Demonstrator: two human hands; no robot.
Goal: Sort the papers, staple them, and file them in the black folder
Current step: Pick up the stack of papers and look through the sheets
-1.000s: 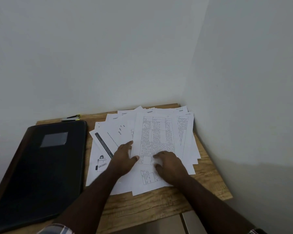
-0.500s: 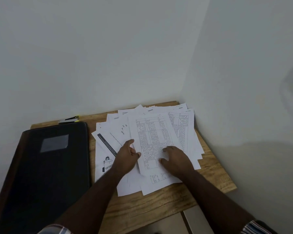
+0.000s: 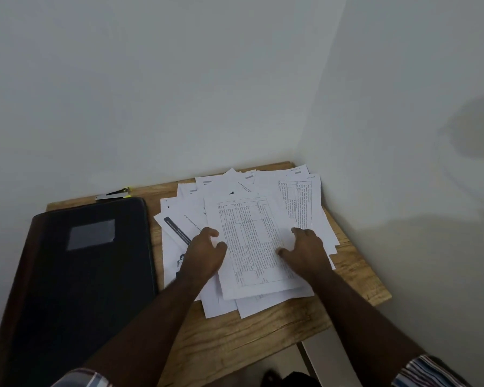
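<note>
Several printed white papers [image 3: 196, 216] lie fanned out on the right half of the wooden table [image 3: 263, 328]. On top is a sheet with a printed grid [image 3: 249, 241], turned a little to the left. My left hand [image 3: 204, 255] rests on the pile at that sheet's left edge, thumb touching the edge. My right hand [image 3: 305, 250] presses flat on the sheet's right side with fingers spread. The closed black folder [image 3: 81, 275] lies at the left of the table. A stapler [image 3: 115, 193] with a yellow tip sits behind it at the wall.
The table stands in a corner, with white walls [image 3: 403, 163] close behind and to the right. The papers reach the right wall. A strip of bare wood runs along the table's front edge.
The gridded top sheet has slid forward and turned to the left. My right hand has moved from its lower part to its right side, and my left hand has stayed at its left edge.
</note>
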